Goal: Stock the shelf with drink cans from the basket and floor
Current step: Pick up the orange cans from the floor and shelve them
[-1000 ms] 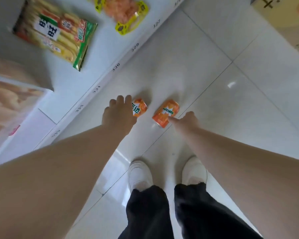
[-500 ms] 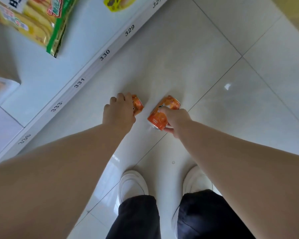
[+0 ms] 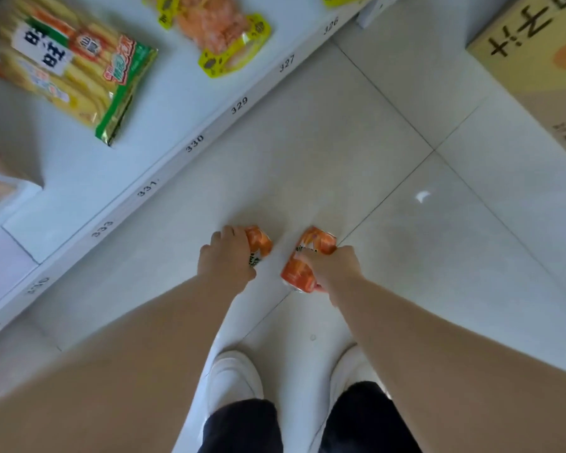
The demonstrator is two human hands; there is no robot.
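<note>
Two orange drink cans are down at the white tiled floor, just ahead of my white shoes. My left hand [image 3: 227,258] is curled over the left can [image 3: 259,244] and grips it; only the can's right side shows. My right hand [image 3: 332,264] grips the right can [image 3: 303,261] from its right side, with my thumb under its lower end. This can lies on its side, tilted up toward the right. The white shelf [image 3: 164,103] with numbered edge labels runs along the left.
On the shelf lie a yellow and green snack bag [image 3: 76,68] and an orange snack pack [image 3: 216,31]. A cardboard box [image 3: 539,60] stands on the floor at the top right. My two shoes [image 3: 234,376] are just below the cans.
Both hands have closed round the cans: the left went from beside its can to over it, and the right from touching the can's end to gripping it.
</note>
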